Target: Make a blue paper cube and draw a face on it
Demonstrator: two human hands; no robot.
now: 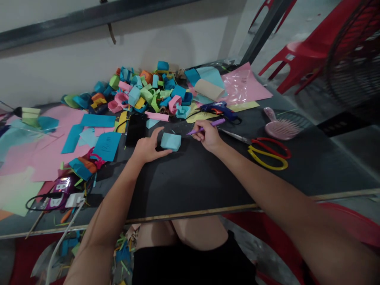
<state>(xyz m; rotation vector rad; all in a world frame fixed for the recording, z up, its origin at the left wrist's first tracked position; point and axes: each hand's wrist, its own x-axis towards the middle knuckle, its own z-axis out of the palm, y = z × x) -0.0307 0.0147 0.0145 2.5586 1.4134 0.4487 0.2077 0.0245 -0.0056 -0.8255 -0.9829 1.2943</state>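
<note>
Purple pen in right grip, near blue box

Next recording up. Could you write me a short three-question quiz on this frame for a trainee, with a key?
1. True or false: the right hand holds a purple pen.
2. The scissors have handles in which colours?
A) green and blue
B) red and yellow
C) both black
3. Which hand is nearest the light-blue paper block, and how are its thumb and forefinger placed?

Key:
1. True.
2. B.
3. The left hand; its thumb and forefinger are spread apart beside the block. Whether they touch it is unclear.
</note>
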